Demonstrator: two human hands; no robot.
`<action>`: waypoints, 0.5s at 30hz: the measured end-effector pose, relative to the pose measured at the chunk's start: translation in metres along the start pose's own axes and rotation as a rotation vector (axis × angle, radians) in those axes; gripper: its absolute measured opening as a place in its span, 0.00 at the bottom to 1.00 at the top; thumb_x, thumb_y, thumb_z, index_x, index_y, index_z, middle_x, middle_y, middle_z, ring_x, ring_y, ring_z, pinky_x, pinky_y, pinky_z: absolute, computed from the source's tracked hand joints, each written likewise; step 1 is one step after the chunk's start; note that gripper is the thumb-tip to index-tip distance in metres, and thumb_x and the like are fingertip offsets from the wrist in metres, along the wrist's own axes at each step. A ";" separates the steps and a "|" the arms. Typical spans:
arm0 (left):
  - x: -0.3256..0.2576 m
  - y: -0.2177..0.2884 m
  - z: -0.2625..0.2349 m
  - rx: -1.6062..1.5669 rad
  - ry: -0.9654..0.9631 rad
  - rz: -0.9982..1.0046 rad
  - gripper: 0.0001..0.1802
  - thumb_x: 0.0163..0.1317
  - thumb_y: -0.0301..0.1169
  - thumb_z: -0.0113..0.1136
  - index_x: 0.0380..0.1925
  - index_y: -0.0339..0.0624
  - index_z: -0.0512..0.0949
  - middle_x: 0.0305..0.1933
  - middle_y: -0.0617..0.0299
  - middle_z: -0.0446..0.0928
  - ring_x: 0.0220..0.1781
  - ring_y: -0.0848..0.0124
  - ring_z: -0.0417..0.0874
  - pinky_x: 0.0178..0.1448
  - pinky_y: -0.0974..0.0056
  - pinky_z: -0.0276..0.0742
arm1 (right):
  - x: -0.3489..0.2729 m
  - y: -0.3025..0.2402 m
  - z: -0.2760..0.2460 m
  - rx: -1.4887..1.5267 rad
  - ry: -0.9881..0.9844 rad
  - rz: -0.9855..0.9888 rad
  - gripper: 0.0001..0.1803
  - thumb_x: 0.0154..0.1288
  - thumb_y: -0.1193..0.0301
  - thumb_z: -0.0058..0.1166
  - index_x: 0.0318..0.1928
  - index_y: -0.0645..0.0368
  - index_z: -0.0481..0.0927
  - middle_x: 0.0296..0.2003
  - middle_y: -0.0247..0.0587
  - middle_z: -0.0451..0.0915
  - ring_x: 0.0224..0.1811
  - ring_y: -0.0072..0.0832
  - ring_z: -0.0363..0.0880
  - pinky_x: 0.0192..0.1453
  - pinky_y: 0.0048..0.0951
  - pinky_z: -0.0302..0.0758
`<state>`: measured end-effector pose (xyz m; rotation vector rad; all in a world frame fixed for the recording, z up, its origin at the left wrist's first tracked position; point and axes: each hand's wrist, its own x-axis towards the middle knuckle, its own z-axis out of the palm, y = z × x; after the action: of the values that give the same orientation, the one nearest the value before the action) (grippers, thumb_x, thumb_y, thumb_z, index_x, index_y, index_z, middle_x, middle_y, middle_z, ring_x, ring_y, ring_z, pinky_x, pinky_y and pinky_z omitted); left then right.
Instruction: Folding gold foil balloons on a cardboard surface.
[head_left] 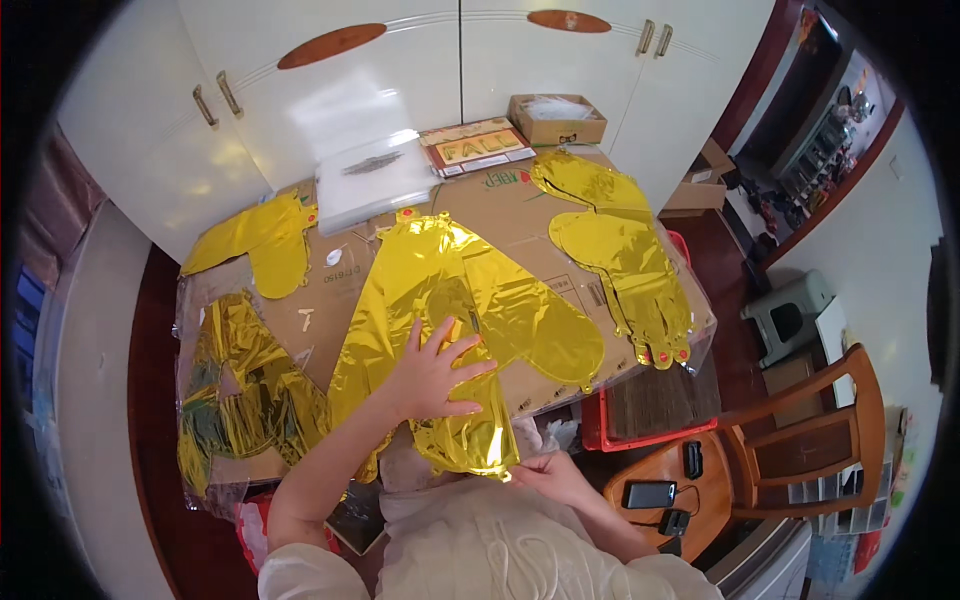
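Flat gold foil balloons lie on a cardboard-covered table. The middle one, a large A-shaped foil balloon (410, 270), spreads from the table's centre down to its near edge. My left hand (430, 378) rests on the foil, fingers spread and palm down. At the near edge, my right hand (550, 477) pinches the lower corner of a narrow gold foil strip (465, 440) that hangs toward my lap. Whether this strip belongs to the A-shaped balloon or is a separate layer, I cannot tell.
More gold foil balloons lie at the right (625, 255), far left (260, 235) and near left (250, 390). Along the back are a stack of clear plastic bags (370, 185), a printed package (475, 148) and a small cardboard box (560, 122). A wooden chair (740, 470) holds a phone (650, 494).
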<state>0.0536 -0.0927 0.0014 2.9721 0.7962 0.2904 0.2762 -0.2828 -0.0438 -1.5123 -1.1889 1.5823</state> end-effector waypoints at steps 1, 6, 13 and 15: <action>-0.001 0.000 0.000 -0.001 0.001 -0.001 0.37 0.55 0.69 0.53 0.63 0.71 0.72 0.70 0.58 0.64 0.74 0.44 0.55 0.69 0.25 0.45 | -0.002 -0.002 -0.011 -0.145 -0.024 -0.017 0.10 0.66 0.68 0.59 0.34 0.62 0.87 0.23 0.35 0.84 0.27 0.14 0.78 0.32 0.20 0.73; -0.002 -0.002 0.000 -0.026 0.018 0.000 0.34 0.58 0.66 0.52 0.64 0.72 0.70 0.70 0.61 0.65 0.74 0.45 0.57 0.69 0.25 0.46 | 0.026 -0.074 -0.065 -0.353 0.136 -0.328 0.11 0.64 0.65 0.59 0.35 0.60 0.85 0.25 0.39 0.84 0.25 0.24 0.81 0.32 0.29 0.76; 0.000 -0.009 -0.022 -0.076 0.087 0.006 0.33 0.60 0.56 0.59 0.64 0.61 0.70 0.67 0.58 0.68 0.72 0.48 0.61 0.70 0.33 0.55 | 0.160 -0.146 -0.101 -0.900 0.272 -0.480 0.25 0.59 0.58 0.62 0.51 0.62 0.77 0.46 0.53 0.80 0.49 0.45 0.80 0.54 0.42 0.75; 0.003 -0.032 -0.023 -0.258 0.230 -0.164 0.31 0.60 0.51 0.60 0.61 0.51 0.72 0.64 0.54 0.71 0.68 0.48 0.66 0.69 0.41 0.61 | 0.191 -0.159 -0.101 -0.966 0.270 -0.431 0.30 0.58 0.55 0.62 0.54 0.62 0.75 0.52 0.56 0.77 0.55 0.48 0.76 0.59 0.44 0.72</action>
<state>0.0361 -0.0638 0.0215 2.6460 0.9372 0.6788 0.3283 -0.0306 0.0313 -1.7507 -2.0789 0.4695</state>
